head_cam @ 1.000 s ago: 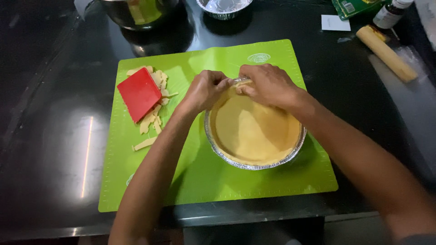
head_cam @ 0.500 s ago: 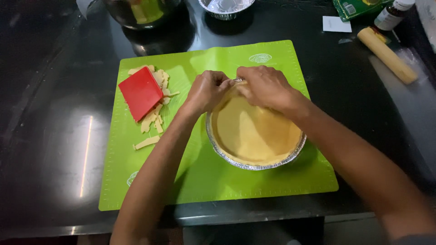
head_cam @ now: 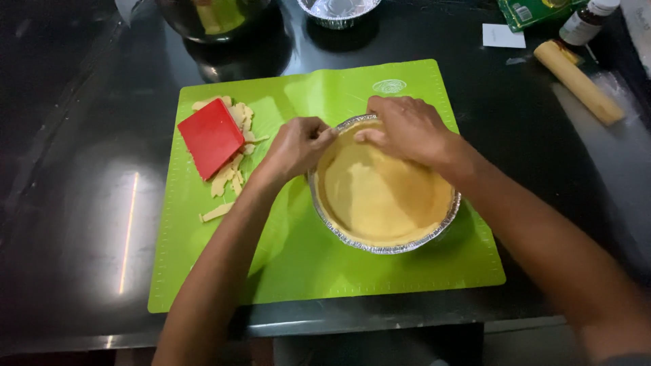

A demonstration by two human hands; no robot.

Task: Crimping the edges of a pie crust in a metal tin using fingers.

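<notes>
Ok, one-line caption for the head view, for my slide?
Both hands, left hand and right hand, press dough at the far rim of a foil pie pan on a green mat.

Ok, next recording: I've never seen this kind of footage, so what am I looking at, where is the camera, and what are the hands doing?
There is no machine here: a person works with two bare hands, filmed from a camera worn on the head, looking down. On a dark counter lies a green mat. On it sits a foil pie tin lined with pale dough. The left hand and right hand both pinch the dough at the tin's far rim. Beside them lie a red scraper on dough trimmings. A wooden rolling pin rests at the far right.
</notes>
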